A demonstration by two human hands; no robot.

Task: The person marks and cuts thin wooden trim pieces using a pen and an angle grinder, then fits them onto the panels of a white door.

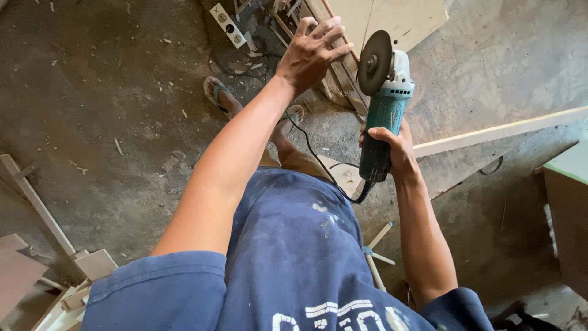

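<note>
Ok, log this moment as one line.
right hand: grips angle grinder | left hand: open, reaching toward wood frame | disc: raised

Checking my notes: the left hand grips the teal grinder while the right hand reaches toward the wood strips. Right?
Not quite: the hands are swapped. In the head view the right hand grips the teal grinder, while the left hand reaches toward the wood strips.

Woodworking workshop. Bare concrete floor (pixel 122 110) strewn with wood chips; sheets of plywood (pixel 392 18) and a long timber strip (pixel 502 130) lying about; offcuts (pixel 67 294) stacked at one side; angle grinder (pixel 383 104); extension socket strip (pixel 228 26) on the ground.
</note>
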